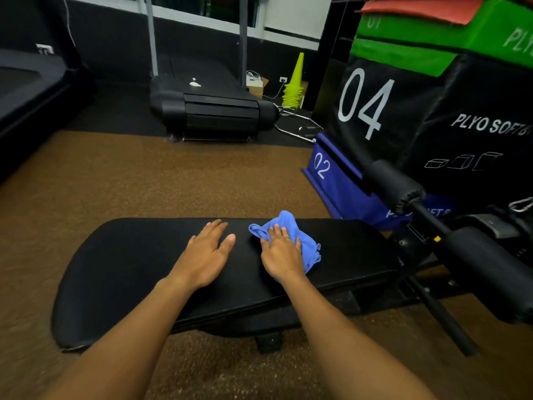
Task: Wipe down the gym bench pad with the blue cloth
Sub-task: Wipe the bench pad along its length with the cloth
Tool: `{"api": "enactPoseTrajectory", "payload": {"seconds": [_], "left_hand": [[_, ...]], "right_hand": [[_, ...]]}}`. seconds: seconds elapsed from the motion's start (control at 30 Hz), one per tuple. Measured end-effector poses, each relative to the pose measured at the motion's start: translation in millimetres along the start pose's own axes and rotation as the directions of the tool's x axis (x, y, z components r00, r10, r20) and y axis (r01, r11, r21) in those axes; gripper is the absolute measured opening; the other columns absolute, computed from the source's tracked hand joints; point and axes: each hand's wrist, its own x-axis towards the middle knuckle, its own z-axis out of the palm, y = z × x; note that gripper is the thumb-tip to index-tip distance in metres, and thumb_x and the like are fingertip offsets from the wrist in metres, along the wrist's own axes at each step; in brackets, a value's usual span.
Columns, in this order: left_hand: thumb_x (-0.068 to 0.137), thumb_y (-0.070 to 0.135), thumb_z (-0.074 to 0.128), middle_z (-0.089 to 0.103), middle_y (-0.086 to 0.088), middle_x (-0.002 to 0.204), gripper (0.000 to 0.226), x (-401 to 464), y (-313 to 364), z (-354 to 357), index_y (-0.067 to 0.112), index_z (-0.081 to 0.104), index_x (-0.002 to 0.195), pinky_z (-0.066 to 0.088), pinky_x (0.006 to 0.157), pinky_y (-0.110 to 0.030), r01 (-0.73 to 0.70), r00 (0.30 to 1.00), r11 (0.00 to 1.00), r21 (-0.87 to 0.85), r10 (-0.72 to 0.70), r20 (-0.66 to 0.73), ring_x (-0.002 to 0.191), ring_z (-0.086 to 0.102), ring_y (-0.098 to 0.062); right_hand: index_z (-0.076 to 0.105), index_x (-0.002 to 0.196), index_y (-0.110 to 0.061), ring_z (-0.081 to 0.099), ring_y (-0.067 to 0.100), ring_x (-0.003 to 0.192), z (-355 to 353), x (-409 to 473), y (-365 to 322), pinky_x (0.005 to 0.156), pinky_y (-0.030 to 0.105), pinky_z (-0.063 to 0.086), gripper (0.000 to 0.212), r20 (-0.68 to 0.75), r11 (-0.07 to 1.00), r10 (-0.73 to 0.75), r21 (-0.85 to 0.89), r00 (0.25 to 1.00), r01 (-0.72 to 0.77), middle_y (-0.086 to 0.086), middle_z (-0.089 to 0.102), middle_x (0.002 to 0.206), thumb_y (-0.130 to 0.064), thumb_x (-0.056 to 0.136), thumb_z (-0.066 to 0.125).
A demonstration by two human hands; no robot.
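The right hand [281, 255] presses flat, fingers spread, on the bunched blue cloth [288, 238] toward the right of the black bench pad [129, 269], its grip open for wiping, while the left hand [206, 255] lies open-palmed beside it, likely steadying the pad.

— Under the right hand [281, 255]: soft blue cloth [288, 226], crumpled, matt.
— Beneath both palms: bench pad [129, 269], black vinyl-like cover, smooth, faint sheen.
— Right of the cloth-pressing hand: foam rollers [395, 183] in wrinkled black covering, dull metal bar [438, 310].
— Below the pad: brown floor [144, 180], speckled, grainy, rough-looking.
— Beyond the fingertips: plyo boxes [432, 111], slick coated fabric, slight gloss.
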Motion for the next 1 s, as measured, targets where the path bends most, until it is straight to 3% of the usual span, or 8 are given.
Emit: {"api": "enactPoseTrajectory", "payload": {"seconds": [0.23,0.37,0.53,0.63,0.7,0.9,0.93,1.0], "left_hand": [[0.105,0.051,0.031,0.016,0.009,0.168,0.059,-24.4,-35.0,-38.6,0.026,0.029,0.158,0.001,0.124,-0.040,0.055,0.996,0.998,-0.002,-0.055,-0.069,0.154,0.002,-0.006],[0.106,0.048,0.032,0.018,0.007,0.168,0.057,-41.9,-53.5,-59.5,0.023,0.031,0.157,0.001,0.124,-0.041,0.067,0.991,0.998,-0.019,-0.069,-0.116,0.154,0.003,-0.007],[0.106,0.044,0.033,0.022,0.004,0.167,0.054,-68.1,-85.8,-96.5,0.021,0.036,0.155,0.001,0.124,-0.043,0.108,0.961,0.994,0.001,-0.104,-0.255,0.155,0.006,-0.010],[0.106,0.041,0.035,0.025,0.002,0.166,0.053,-82.3,-100.1,-115.4,0.019,0.038,0.154,0.003,0.123,-0.045,0.115,0.947,0.993,0.020,-0.103,-0.304,0.155,0.009,-0.012],[0.107,0.041,0.035,0.027,0.001,0.165,0.053,-89.9,-105.1,-122.2,0.018,0.039,0.154,0.003,0.123,-0.045,0.117,0.941,0.993,0.014,-0.106,-0.321,0.155,0.010,-0.013],[0.107,0.041,0.034,0.029,0.001,0.164,0.052,-103.6,-106.1,-130.3,0.018,0.040,0.153,0.005,0.124,-0.045,0.116,0.933,0.993,-0.026,-0.118,-0.341,0.154,0.012,-0.013],[0.108,0.039,0.035,0.032,0.000,0.163,0.050,-105.2,-105.1,-132.5,0.017,0.042,0.152,0.008,0.124,-0.044,0.112,0.927,0.992,-0.061,-0.126,-0.353,0.154,0.015,-0.015],[0.108,0.032,0.036,0.042,-0.003,0.157,0.043,-106.9,-106.4,-139.5,0.017,0.050,0.146,0.020,0.121,-0.039,0.091,0.900,0.979,-0.183,-0.159,-0.406,0.148,0.031,-0.019]], "right_hand": [[0.015,0.158,-0.015,0.001,0.013,0.152,21.8,-26.6,-74.1,0.122,0.045,-0.001,0.057,0.054,0.995,-0.104,0.002,0.993,0.104,-0.002,0.010,0.166,-0.039,0.106,0.024],[0.016,0.158,-0.017,0.001,0.014,0.152,42.0,-49.0,-130.2,0.122,0.045,-0.002,0.057,0.112,0.971,-0.238,-0.003,0.965,0.240,-0.001,0.009,0.166,-0.039,0.106,0.025],[0.015,0.158,-0.018,0.001,0.016,0.152,64.0,-74.7,-192.5,0.122,0.047,-0.001,0.059,0.153,0.930,-0.365,0.022,0.918,0.366,0.001,0.009,0.166,-0.040,0.104,0.025],[0.014,0.158,-0.018,0.003,0.017,0.152,73.5,-89.6,-218.1,0.122,0.051,0.001,0.060,0.192,0.880,-0.473,0.049,0.860,0.473,0.000,0.010,0.166,-0.035,0.103,0.030],[0.016,0.157,-0.021,0.007,0.019,0.152,79.9,-105.2,-235.8,0.120,0.054,0.002,0.064,0.194,0.802,-0.595,0.071,0.780,0.594,0.001,0.015,0.165,-0.029,0.099,0.040],[0.061,0.130,-0.012,0.040,0.035,0.132,92.2,-126.6,-249.6,0.112,0.049,0.032,0.040,0.309,0.549,-0.809,0.096,0.499,0.830,0.017,0.055,0.139,-0.030,0.097,0.048],[0.063,0.126,-0.013,0.047,0.034,0.124,87.7,-125.0,-246.8,0.106,0.047,0.040,0.037,0.316,0.565,-0.804,0.145,0.504,0.812,0.016,0.059,0.133,-0.028,0.096,0.047],[0.062,0.121,-0.013,0.058,0.032,0.108,70.8,-117.8,-243.6,0.090,0.040,0.048,0.030,0.252,0.658,-0.753,0.302,0.608,0.689,0.017,0.064,0.119,-0.025,0.098,0.047]]}}
